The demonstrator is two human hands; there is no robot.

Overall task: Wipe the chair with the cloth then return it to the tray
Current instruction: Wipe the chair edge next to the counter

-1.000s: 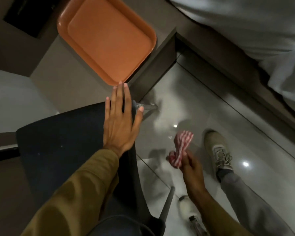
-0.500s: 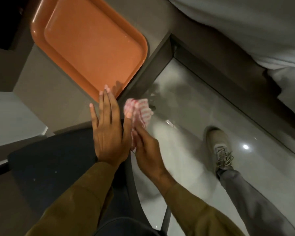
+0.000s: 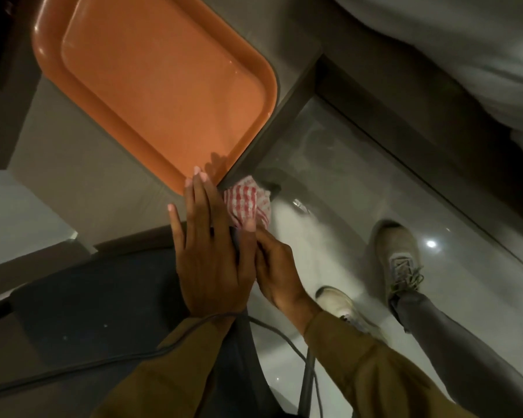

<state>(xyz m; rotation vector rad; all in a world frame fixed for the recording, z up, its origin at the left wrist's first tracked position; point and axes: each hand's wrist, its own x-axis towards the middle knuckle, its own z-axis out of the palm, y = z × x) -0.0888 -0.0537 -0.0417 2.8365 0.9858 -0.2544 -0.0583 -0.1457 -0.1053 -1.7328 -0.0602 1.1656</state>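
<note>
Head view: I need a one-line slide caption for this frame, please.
Right hand presses a red-and-white checked cloth against the dark chair, left hand flat beside it, below an orange plastic tray.

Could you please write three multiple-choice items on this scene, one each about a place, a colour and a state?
1. Where is the cloth?
A. Flat in the tray
B. Bunched in the right hand, beside the left hand
C. On the floor

2. What colour is the tray?
A. Blue
B. Orange
C. Green

3. How is the left hand?
A. Open, fingers straight, on the chair
B. Clenched in a fist
C. Gripping the tray

Answers: 1 B, the red-and-white check cloth sticks out above the right hand's fingers; 2 B, its rim and floor are orange; 3 A, the fingers lie extended over the dark chair's edge.
</note>
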